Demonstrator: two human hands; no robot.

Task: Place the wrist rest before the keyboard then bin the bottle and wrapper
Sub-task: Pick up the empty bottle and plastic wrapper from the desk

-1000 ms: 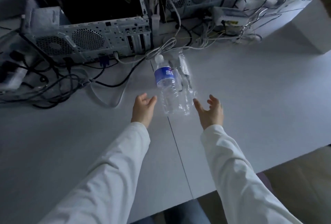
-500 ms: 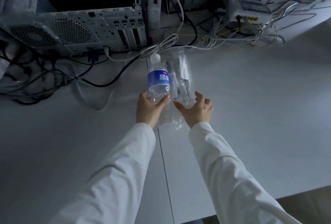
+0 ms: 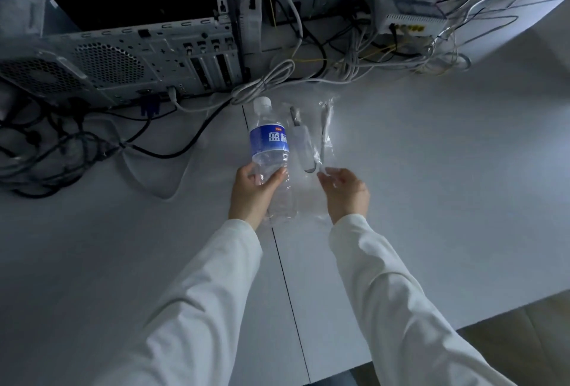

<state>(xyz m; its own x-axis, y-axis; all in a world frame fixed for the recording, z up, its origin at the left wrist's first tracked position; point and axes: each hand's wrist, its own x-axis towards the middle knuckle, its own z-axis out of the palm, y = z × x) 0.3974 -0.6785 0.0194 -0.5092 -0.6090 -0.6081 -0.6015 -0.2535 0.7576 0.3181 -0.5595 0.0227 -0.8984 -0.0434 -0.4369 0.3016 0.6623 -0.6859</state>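
Dim light, white table [image 3: 431, 200] with a dark seam running toward the person. Clear plastic bottle [image 3: 270, 151], white cap, blue label, lies on the table over the far end of that seam, cap pointing away toward the computer case [image 3: 123, 58] that stands at the back of the table. Left hand [image 3: 254, 192] is wrapped round the lower half of the bottle: thumb on the side nearer the wrapper, fingers curled round the other side, a closed grasp on the bottle body. Whether the bottle is lifted off the table or still resting, cannot tell. Clear wrapper [image 3: 311, 151] lies flat just beside the bottle, on the side away from the computer case's loose black cables [image 3: 61, 151]; something pale and thin shows through the film, too faint to identify. Right hand [image 3: 347, 192] sits over the near end of the wrapper, fingers bent and pinched loosely, fingertips [image 3: 327, 174] touching the film; firm hold or mere contact, cannot tell. Both sleeves [image 3: 401, 308] white, long. Behind the bottle, a bundle of grey cables [image 3: 265, 83] trails across the table; a white box with ports [image 3: 407, 15] stands further back among more wires. Wrist rest and keyboard are out of frame.
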